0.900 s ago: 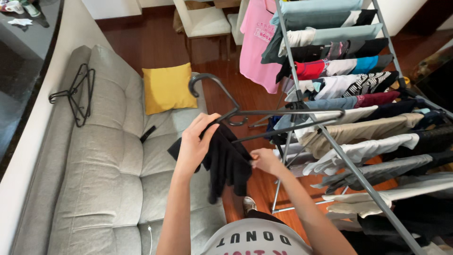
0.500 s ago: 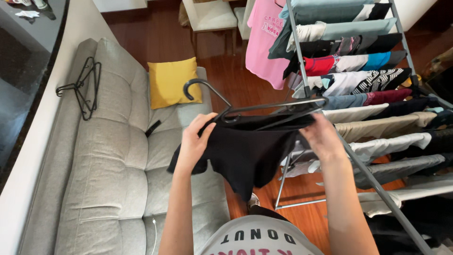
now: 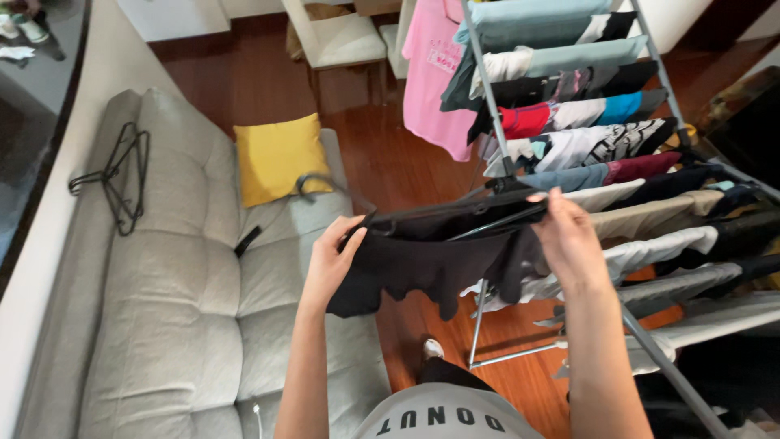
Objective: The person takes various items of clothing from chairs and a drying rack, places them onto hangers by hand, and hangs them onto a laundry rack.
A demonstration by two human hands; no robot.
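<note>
two hands are closed on a black garment [image 3: 431, 260] draped over a dark hanger [image 3: 439, 213]: the left hand [image 3: 333, 264] pinches one end, the right hand [image 3: 569, 240] the other. it is held beside the drying rack [image 3: 496, 122], above the floor. the cloth is best kept taut and level, so the shoulders seat evenly.

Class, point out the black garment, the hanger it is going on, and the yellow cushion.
black garment [image 3: 422, 264], head view, middle of the hanging cloth
hanger [image 3: 313, 180], head view, hook curve
yellow cushion [image 3: 278, 156], head view, centre of its face

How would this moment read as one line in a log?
left hand: grips black garment | right hand: holds its other end on black hanger | nearby: drying rack, grey sofa
</note>
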